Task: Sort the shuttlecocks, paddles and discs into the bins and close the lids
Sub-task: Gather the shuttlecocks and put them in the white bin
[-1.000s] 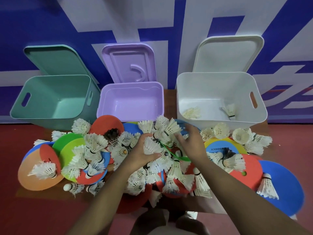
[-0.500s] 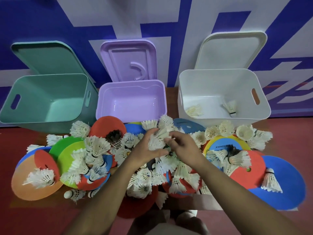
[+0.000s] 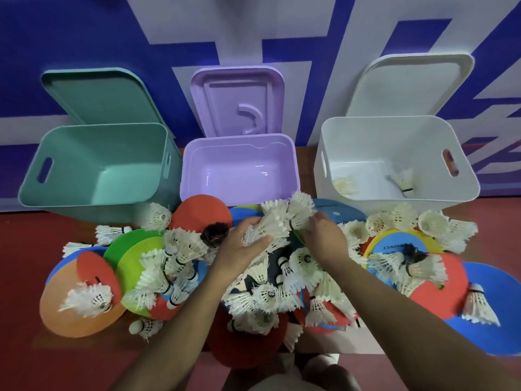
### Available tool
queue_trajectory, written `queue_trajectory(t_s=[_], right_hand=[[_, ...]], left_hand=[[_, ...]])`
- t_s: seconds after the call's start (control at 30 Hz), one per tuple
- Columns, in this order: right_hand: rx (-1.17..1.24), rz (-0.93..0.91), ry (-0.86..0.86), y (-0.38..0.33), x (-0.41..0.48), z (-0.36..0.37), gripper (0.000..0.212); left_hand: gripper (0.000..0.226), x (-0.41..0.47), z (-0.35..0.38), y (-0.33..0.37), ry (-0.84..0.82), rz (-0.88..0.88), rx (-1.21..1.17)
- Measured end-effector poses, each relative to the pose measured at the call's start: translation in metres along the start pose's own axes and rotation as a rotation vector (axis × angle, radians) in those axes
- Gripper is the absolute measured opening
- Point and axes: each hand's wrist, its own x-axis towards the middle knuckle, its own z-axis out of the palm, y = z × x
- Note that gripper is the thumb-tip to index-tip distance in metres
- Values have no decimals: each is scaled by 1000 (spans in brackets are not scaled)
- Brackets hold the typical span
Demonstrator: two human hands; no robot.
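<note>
While the green bin, the purple bin and the white bin stand open along the wall, the left grip and the right grip both clench one bunch of shuttlecocks, held just above the pile on the counter, in front of the purple bin. Two more shuttlecocks lie inside the white bin. Coloured discs lie beneath the pile.
</note>
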Motion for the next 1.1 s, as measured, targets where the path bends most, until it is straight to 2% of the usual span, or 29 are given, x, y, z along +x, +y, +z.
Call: queue_trajectory(t_s=[0.07, 0.17, 0.23, 0.37, 0.43, 0.6, 0.73, 0.8, 0.9, 0.97, 1.1], right_hand=[[81, 13, 65, 1, -2, -14, 28], [351, -2, 153, -6, -20, -58, 23], [524, -64, 94, -16, -37, -90, 25], [387, -148, -110, -14, -47, -111, 22], [424, -158, -164, -9, -50, -116, 18], [659, -115, -169, 3, -56, -144, 28], [656, -4, 132, 47, -24, -177, 43], [662, 40, 221, 75, -3, -190, 56], [542, 51, 224, 112, 34, -196, 55], [474, 75, 202, 132, 60, -192, 52], [329, 105, 90, 159, 90, -184, 52]], left_hand=[[47, 1, 0, 1, -5, 12, 12], [45, 3, -1, 5, -15, 37, 22], [41, 3, 1, 10, -37, 56, 26], [37, 5, 8, 35, -131, 121, 48], [41, 11, 15, 49, -208, 178, 107], [62, 22, 38, 107, -292, 328, 269], [81, 42, 68, 167, -472, 426, 393], [85, 65, 91, 190, -469, 479, 509], [80, 104, 125, 206, -379, 476, 629], [69, 129, 145, 205, -342, 481, 687], [62, 161, 169, 194, -386, 440, 782]])
